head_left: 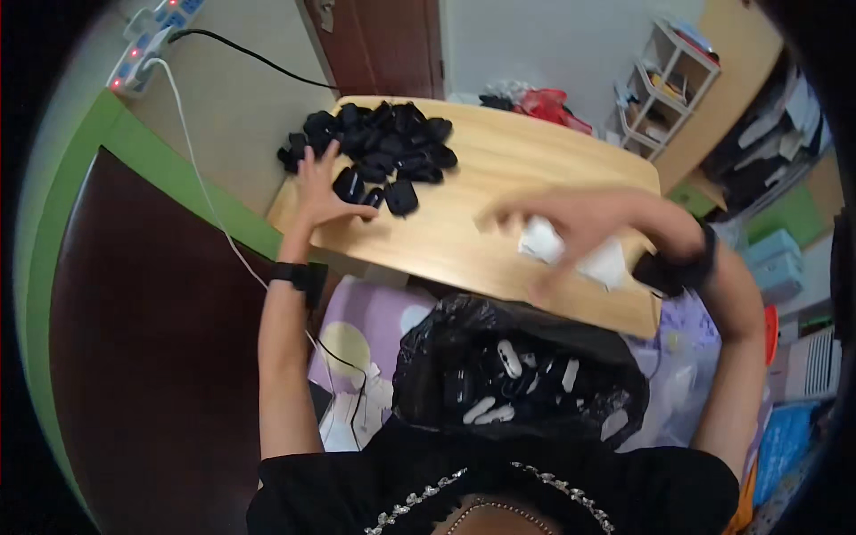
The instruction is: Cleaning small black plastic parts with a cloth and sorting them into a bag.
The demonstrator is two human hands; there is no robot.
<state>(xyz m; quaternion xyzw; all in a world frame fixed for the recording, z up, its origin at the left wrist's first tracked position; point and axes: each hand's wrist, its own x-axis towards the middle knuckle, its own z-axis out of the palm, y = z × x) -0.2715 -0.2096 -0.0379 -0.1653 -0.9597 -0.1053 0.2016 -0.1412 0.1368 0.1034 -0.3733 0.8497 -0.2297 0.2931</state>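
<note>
Room in a home, by the look around me: one brown door (392, 45); one white shelf rack (686, 109) (small odds and ends (675, 86) on its tiers); clothes (786, 134) in an open wooden wardrobe (733, 89); one light wooden table (526, 147).

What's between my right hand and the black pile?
In the head view, just light wooden tabletop lies between your right hand and the pile of black items.

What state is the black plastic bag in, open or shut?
Open: the black plastic bag has its mouth spread wide, and white pieces show inside it.
</note>
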